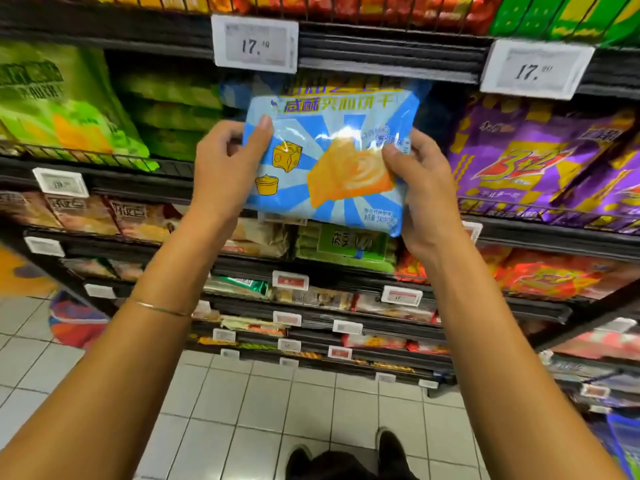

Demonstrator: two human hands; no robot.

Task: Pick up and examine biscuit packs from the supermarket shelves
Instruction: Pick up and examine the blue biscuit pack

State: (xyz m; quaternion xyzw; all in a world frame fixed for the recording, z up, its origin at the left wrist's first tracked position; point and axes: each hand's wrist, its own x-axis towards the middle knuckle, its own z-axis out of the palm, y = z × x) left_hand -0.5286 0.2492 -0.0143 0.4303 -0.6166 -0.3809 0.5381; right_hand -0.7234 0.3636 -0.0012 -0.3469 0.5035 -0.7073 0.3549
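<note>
Head view: blue biscuit pack (329,161) held up in front of the shelf (381,53), face toward camera; left hand (225,168) pinches its left edge, right hand (422,188) grips its right edge; likely light, glossy film slippery, biscuits fragile; hold at the side edges, no squeezing.

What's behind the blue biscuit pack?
The blue biscuit pack hides most of it. Dark shelf space shows at its right, a bit of another blue pack at upper left.

Supermarket aisle: black shelves (388,57) stocked with snack packs (540,161), price tags (255,43) on edges, tiled floor (242,410).
</note>
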